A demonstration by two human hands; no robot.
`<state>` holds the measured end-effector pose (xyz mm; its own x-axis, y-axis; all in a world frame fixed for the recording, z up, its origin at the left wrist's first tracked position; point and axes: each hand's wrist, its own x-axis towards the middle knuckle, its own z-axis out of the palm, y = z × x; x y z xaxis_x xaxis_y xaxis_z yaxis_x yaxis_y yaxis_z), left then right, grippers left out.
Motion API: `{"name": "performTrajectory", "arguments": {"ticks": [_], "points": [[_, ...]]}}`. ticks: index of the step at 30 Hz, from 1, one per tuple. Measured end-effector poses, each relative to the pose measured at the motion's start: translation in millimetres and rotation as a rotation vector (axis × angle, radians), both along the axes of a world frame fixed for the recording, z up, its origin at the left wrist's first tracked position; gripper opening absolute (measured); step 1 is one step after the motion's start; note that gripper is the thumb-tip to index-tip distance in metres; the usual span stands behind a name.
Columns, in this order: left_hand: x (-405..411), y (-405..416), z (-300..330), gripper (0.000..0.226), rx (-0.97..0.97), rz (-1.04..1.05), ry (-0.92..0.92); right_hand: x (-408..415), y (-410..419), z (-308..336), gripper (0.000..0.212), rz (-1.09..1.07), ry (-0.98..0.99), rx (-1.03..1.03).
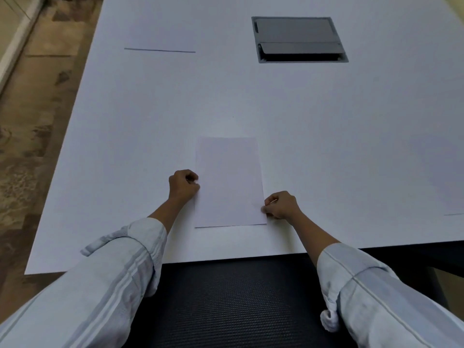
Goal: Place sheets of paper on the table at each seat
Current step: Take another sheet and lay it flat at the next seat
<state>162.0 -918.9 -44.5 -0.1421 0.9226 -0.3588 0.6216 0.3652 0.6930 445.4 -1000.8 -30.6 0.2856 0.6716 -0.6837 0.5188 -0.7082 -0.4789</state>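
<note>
The left hand (184,185), fingers curled shut, pinches the left edge of a white sheet of paper (229,182) lying flat on the white table (140,136) just to its right. On the sheet's far side the right hand (281,205), also curled closed, pinches the right edge nearer the bottom corner. Well beyond the right hand, a grey cable hatch (298,39) is set into the tabletop.

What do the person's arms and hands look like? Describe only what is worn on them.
Both hands, left hand and right hand, are bare: no gloves, rings or watch visible. Each arm wears a pale blue shirt sleeve with faint lighter stripes, left sleeve and right sleeve, rolled up to the forearm.
</note>
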Motion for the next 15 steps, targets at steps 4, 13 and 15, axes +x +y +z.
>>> {"name": "performTrajectory", "arguments": {"ticks": [4,13,15], "points": [[-0.7,-2.6,-2.5,0.022,0.027,-0.058,0.039,1.6,0.2,-0.3,0.014,0.051,-0.063,0.005],[-2.8,-1.4,-5.5,0.042,0.031,-0.261,0.159,5.2,4.0,15.2,0.013,0.183,-0.182,-0.006],[-2.9,-3.1,-5.5,0.051,-0.001,-0.353,0.207,2.8,3.0,16.7,0.019,0.236,-0.227,0.004]]}}
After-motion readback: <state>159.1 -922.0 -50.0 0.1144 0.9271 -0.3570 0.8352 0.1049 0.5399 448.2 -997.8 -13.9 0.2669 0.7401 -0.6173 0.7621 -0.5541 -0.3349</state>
